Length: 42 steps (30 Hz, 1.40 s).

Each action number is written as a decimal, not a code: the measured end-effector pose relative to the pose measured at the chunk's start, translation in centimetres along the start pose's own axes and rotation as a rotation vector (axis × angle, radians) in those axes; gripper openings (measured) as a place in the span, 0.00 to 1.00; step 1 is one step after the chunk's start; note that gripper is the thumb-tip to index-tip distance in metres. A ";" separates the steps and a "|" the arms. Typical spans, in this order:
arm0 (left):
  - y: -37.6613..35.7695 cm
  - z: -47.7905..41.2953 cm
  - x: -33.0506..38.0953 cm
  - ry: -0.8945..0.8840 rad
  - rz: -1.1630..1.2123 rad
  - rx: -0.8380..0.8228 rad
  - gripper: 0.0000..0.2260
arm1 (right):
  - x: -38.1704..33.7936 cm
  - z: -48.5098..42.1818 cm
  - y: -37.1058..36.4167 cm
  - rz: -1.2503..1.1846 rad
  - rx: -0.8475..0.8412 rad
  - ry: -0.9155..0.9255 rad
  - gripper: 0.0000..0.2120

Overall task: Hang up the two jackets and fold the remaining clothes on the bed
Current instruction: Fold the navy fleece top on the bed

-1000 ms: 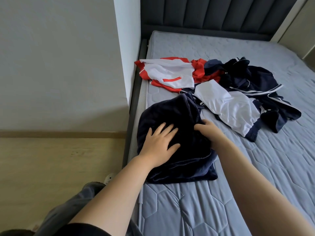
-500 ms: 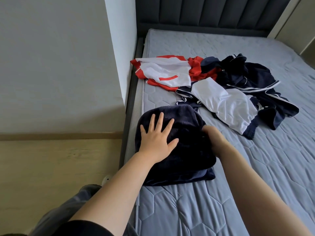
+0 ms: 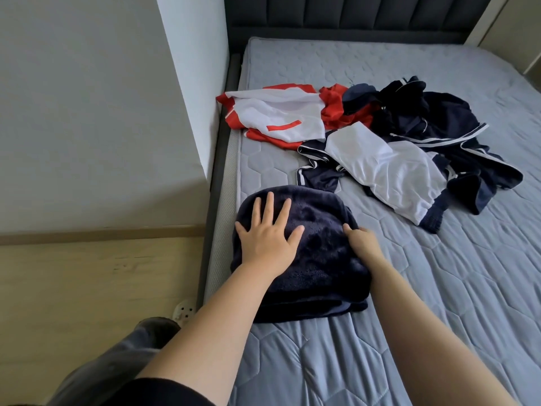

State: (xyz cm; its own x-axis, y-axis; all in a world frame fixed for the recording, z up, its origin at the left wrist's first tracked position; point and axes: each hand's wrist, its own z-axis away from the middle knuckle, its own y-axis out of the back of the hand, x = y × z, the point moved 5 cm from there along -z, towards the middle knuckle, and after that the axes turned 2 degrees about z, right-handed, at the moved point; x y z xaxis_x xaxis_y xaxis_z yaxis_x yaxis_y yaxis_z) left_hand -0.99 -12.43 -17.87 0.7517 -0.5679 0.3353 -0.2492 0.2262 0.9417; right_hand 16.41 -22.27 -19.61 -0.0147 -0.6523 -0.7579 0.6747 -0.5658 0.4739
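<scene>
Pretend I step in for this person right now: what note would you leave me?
Left hand: flat, fingers spread, pressing the folded navy fleece.
Right hand: at the fleece's right edge, fingers tucked out of sight, so grip unclear.
Fleece lies near the mattress left edge.
Unfolded behind it: red-white top, white-navy top, dark navy heap.
Done: fleece looks folded.
Left: fold the rest; which are the jackets to hang, I can't tell.
</scene>
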 end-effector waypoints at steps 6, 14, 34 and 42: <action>-1.5 -0.1 1.2 -0.043 -0.183 -0.018 0.28 | -4.1 0.9 1.3 0.552 0.300 0.475 0.20; -2.3 -1.1 1.2 -0.058 -0.216 -0.083 0.28 | -3.8 -0.1 -2.8 0.693 0.071 0.651 0.21; -3.2 -0.5 0.9 -0.164 -0.272 -0.095 0.27 | -2.3 -5.3 0.4 -0.370 -0.252 -0.226 0.25; -3.2 -0.6 0.7 -0.165 -0.267 -0.114 0.27 | -3.2 -5.3 1.0 -0.439 -0.283 -0.164 0.09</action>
State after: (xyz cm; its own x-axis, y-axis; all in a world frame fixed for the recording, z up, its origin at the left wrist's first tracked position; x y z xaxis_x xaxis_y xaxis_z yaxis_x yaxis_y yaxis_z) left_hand 0.73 -13.12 -20.68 0.6703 -0.7371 0.0860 0.0202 0.1339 0.9908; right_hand 21.04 -18.16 -19.08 -0.4395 -0.4681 -0.7666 0.7508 -0.6600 -0.0274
